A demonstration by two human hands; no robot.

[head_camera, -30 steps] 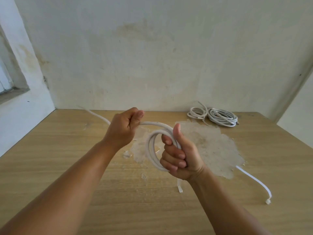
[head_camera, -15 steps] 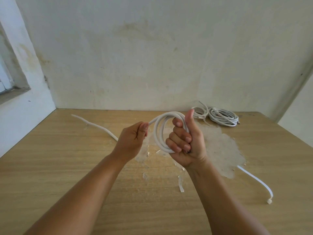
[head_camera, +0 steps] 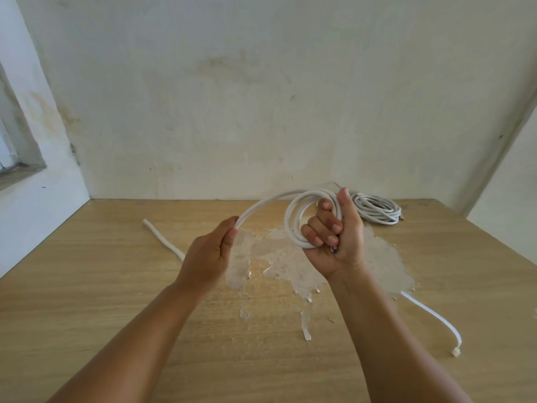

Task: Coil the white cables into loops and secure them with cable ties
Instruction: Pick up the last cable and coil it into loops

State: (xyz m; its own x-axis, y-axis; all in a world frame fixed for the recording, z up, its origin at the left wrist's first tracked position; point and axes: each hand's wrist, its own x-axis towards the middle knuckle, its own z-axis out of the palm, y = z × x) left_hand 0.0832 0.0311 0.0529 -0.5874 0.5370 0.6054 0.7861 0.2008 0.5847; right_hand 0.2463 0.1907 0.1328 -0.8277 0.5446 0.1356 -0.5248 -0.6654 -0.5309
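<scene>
Two hands work one white cable (head_camera: pixel 263 204) above the wooden table (head_camera: pixel 87 286). The right hand (head_camera: pixel 334 237) clenches its coiled loops, the left hand (head_camera: pixel 207 257) grips the straight run. A finished bundle (head_camera: pixel 377 209) lies near the wall.

Wooden bench (head_camera: pixel 87 301) with a pale grain, pushed up against the back wall (head_camera: pixel 261 97). Large patch (head_camera: pixel 290 257) near the middle where the surface has peeled away to a whitish, flaky layer, with small chips just beside it. Off-white plaster behind, stained with yellowish and grey marks. Side wall (head_camera: pixel 43 213) at left, bluish-white in daylight. Window recess (head_camera: pixel 17 141) at far left, only partly in view. Another pale wall (head_camera: pixel 511 184) at right.
</scene>
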